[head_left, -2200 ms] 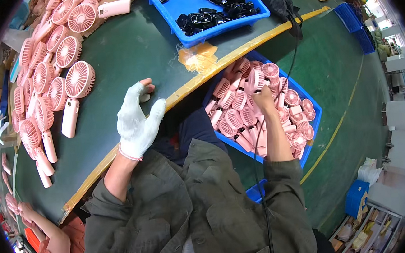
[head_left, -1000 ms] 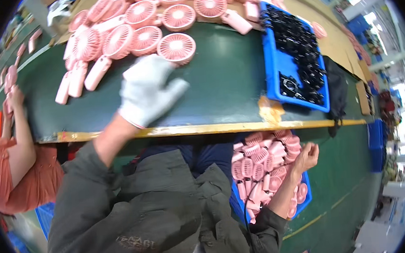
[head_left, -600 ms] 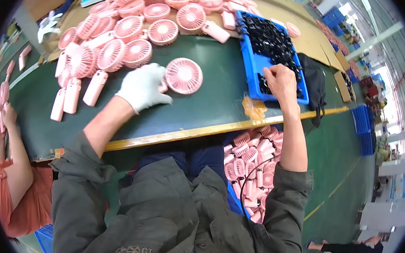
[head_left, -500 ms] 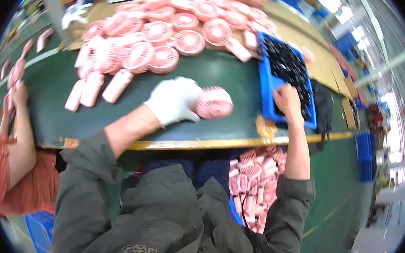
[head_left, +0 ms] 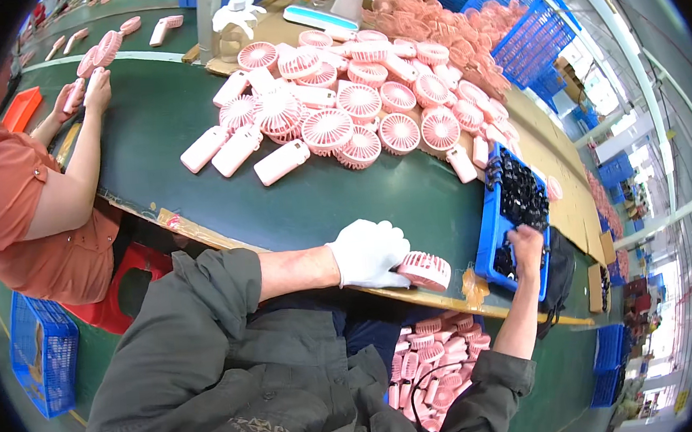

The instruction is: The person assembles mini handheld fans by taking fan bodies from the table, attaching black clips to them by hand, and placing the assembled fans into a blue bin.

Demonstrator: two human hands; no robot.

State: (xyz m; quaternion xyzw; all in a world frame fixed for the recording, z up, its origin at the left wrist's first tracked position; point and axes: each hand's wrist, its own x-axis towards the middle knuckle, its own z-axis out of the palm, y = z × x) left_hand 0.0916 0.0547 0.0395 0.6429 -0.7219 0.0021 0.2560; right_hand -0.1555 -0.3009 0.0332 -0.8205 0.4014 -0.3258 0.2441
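My left hand (head_left: 369, 253), in a white glove, is closed around a pink handheld fan (head_left: 425, 271) at the front edge of the green table. The fan's round slatted head sticks out to the right of the glove; its handle is hidden in my grip. My bare right hand (head_left: 527, 244) reaches into a blue bin (head_left: 486, 233) of small black parts (head_left: 521, 194). Its fingers are curled down among the parts, and whatever they pinch is too small to make out.
A heap of pink fans (head_left: 357, 101) covers the far part of the green table (head_left: 199, 207). At left, a co-worker in an orange shirt (head_left: 60, 198) holds pink fans. More fans (head_left: 435, 363) fill a container below the table edge. A black bag (head_left: 560, 272) hangs beside the bin.
The view has shifted, showing more of the heap and the co-worker. My left hand has brought the fan closer to the table's front edge. My right hand stays in the bin.
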